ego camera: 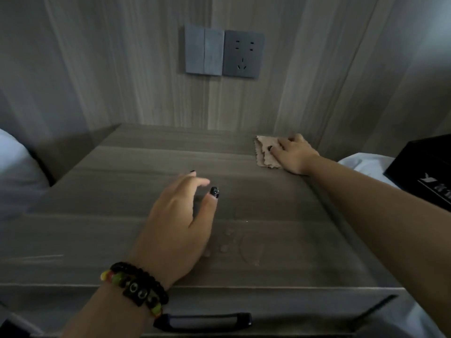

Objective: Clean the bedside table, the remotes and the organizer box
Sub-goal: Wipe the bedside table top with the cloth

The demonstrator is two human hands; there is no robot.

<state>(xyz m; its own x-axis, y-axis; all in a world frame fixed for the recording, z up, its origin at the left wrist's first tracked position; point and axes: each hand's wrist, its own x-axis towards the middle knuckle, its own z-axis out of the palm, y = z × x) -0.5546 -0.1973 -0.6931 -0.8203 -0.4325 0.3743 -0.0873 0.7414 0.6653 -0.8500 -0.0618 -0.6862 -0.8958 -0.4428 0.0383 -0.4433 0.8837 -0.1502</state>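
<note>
The bedside table's wood-grain worktop (151, 167) fills the middle of the view, its back edge against a panelled wall and its front edge nearest the camera. A small tan cloth (264, 152) with zigzag edges lies flat at the far right corner of the worktop, close to the wall. The right hand (291, 153) rests on top of it, palm down, fingers stretched flat across the fabric and pressing it to the surface rather than gripping it; a dark-painted nail shows at 1 fingertip. The left hand (179, 220) sits nearer the front, at the middle of the worktop, loosely open with fingers spread and slightly bent, holding nothing; whether its palm touches the wood cannot be told. Dark beaded bracelets (136, 287) with a few coloured beads circle its wrist. A few faint water droplets (225, 242) and a damp ring mark sit on the surface just right of that hand. Below the front edge, a dark drawer handle (203, 322) shows. On the wall above, a grey 2-rocker switch (203, 52) sits beside a grey socket (244, 54). A black box (424, 167) lies on white bedding (361, 164) at the right, and a white pillow (14, 172) shows at the left.
</note>
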